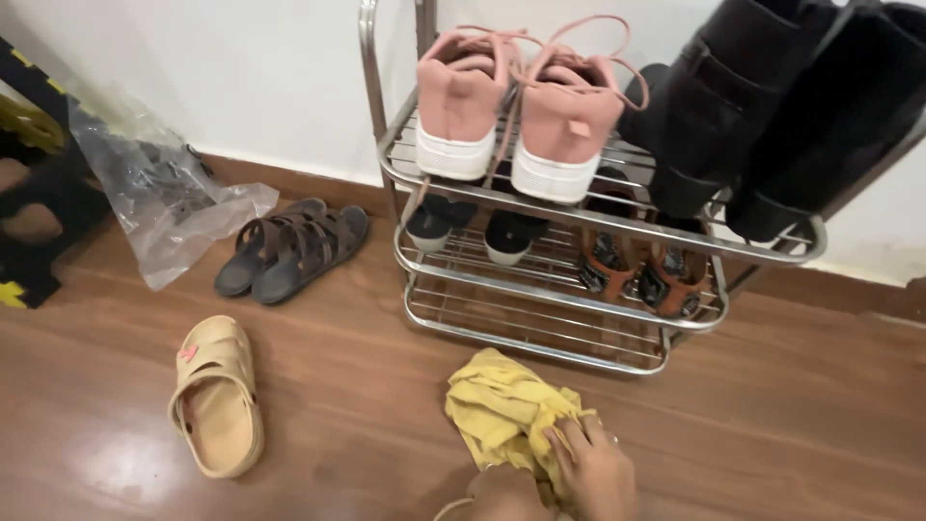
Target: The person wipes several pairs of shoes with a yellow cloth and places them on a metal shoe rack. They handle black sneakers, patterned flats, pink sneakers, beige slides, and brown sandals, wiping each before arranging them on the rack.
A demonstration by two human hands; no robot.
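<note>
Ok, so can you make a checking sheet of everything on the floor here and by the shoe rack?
Surface: shiny brown wooden floor.
Job's things: yellow cloth, bunched on the floor in front of the metal shoe rack.
Clutter: one beige sandal; pair of dark sandals; clear plastic bag. On the rack: pink sneakers, black boots, orange patterned sandals.
Grips: right hand, grip closed on the yellow cloth; left hand not clearly seen.
Cables: nothing seen.
Surroundings: white wall; black and yellow stool at the left edge.
</note>
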